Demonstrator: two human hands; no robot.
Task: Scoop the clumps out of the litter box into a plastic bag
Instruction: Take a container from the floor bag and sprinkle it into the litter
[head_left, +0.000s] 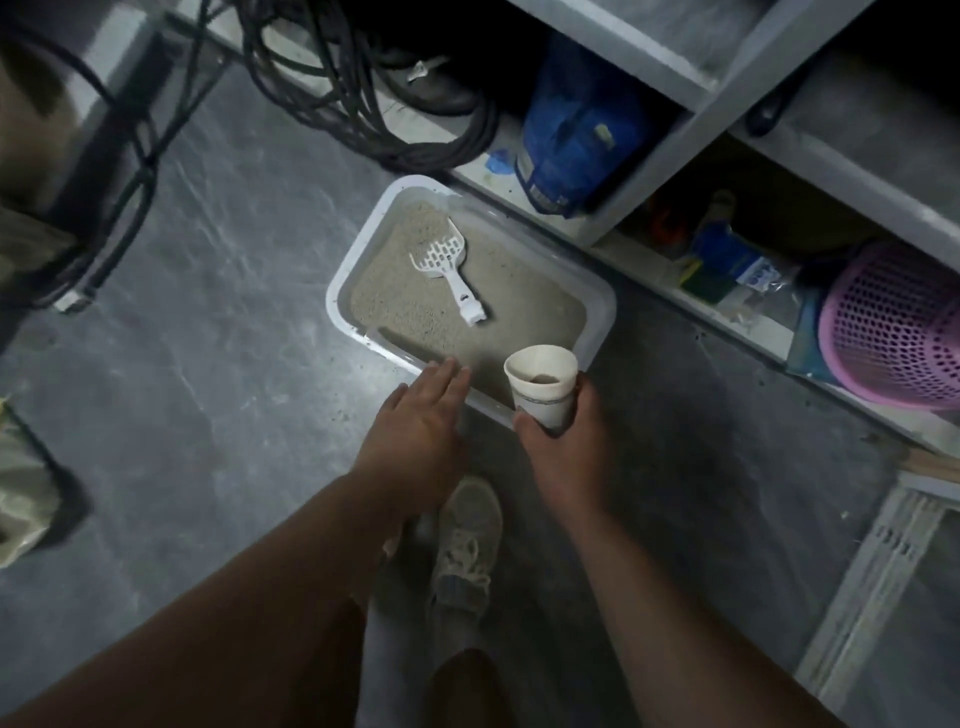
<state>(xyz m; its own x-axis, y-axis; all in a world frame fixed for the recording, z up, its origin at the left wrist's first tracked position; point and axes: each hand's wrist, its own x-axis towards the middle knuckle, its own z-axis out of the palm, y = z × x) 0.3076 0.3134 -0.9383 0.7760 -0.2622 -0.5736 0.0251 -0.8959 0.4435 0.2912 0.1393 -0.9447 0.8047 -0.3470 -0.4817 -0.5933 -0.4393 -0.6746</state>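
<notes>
Litter box (597, 304) sits before us, scoop (445, 260) lying on its sand. Our left hand (415, 415) reaches flat-fingered over the near rim; our right hand (558, 447) clasps a cup (543, 387) above it. Tilting that cup could spill its contents into the box.

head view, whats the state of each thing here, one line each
litter box: uncovered, on the floor, filled with litter
scoop: lying flat on the litter, untouched
paper cup: upright, a little brown stuff inside
right hand: gripping the cup
left hand: flat, fingers straight, reaching toward the box's near rim
pink basket: tipped on its side on the shelf
</notes>
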